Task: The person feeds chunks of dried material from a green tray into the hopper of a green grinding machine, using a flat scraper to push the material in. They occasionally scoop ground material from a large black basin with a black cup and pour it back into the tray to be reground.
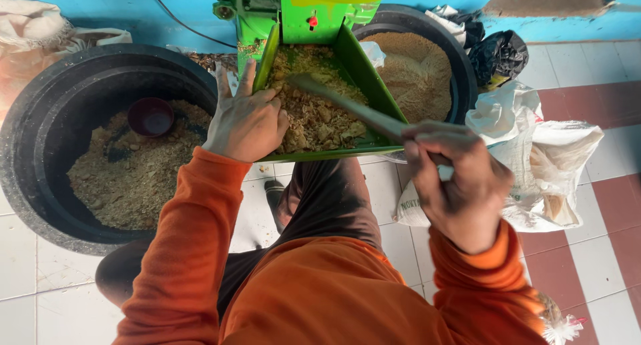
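Green hopper tray (364, 71): left hand (246, 121) flat on feed, fingers open; right hand (457, 178) fingers gripping stick (347, 105). Risk: fingers near mill inlet.

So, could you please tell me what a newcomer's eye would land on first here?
Probably the bright green hopper tray at top centre, heaped with coarse tan crumbs. The left hand rests in the crumbs, while the right hand grips a stick poking into them. A big black tub sits at left.

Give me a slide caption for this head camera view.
Left hand rests on a green hopper tray of coarse feed while right hand holds a stick in it.
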